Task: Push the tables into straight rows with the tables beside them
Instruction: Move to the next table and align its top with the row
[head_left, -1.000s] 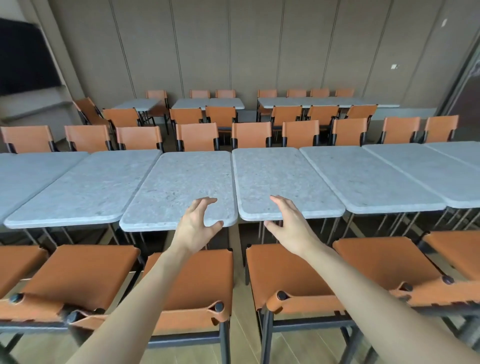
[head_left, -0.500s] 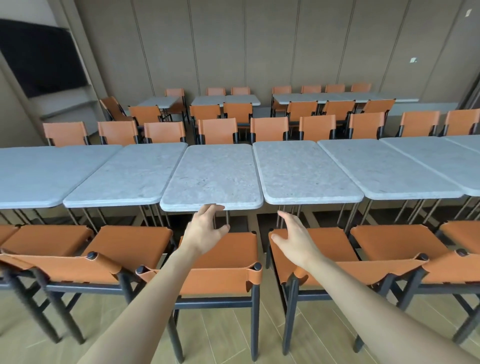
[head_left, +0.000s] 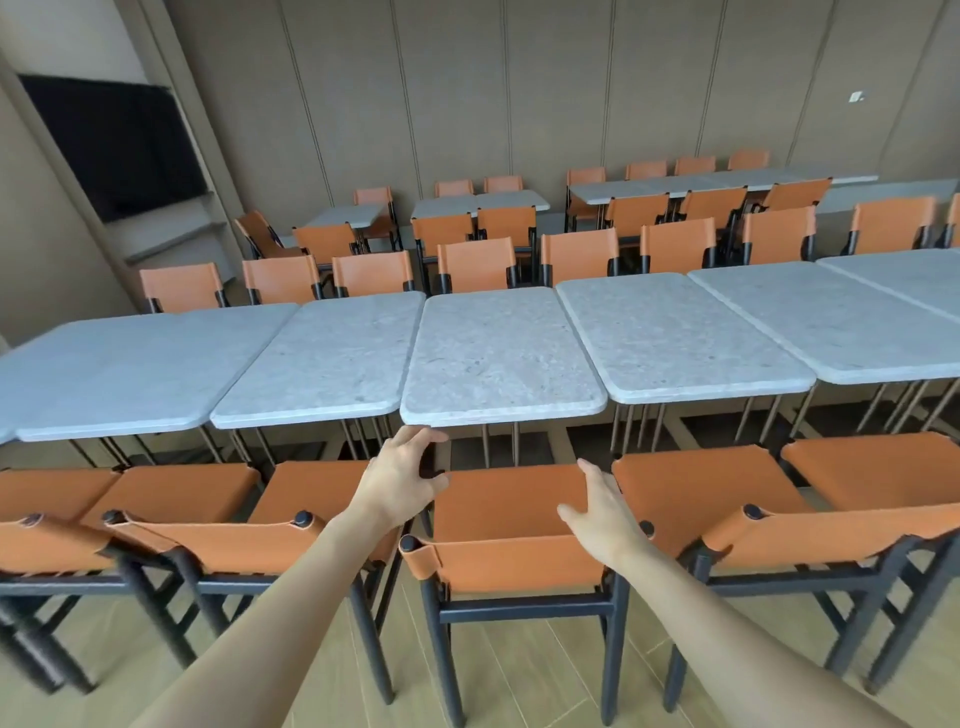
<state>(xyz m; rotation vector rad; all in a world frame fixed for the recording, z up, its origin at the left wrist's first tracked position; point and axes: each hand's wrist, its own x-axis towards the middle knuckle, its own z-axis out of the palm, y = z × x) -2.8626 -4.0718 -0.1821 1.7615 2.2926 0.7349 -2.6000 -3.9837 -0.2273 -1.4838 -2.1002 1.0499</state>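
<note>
A row of grey stone-topped tables runs across the room. The middle table (head_left: 498, 358) sticks out nearer to me than the table on its left (head_left: 322, 369) and the table on its right (head_left: 675, 338). My left hand (head_left: 402, 480) hovers just below the middle table's near left corner with fingers relaxed, holding nothing. My right hand (head_left: 602, 512) is over the orange chair (head_left: 511, 525) in front of that table, fingers straight, empty and apart from the table edge.
Orange chairs with black frames line my side of the row (head_left: 182, 525) (head_left: 810, 499) and the far side (head_left: 475, 262). More tables and chairs stand at the back wall (head_left: 480, 202). A dark screen (head_left: 119, 145) hangs at the left. The wooden floor lies below.
Both hands have drawn back from the table edge toward me. The view has pulled away and shifted right to left, so the chairs now lie between me and the tables.
</note>
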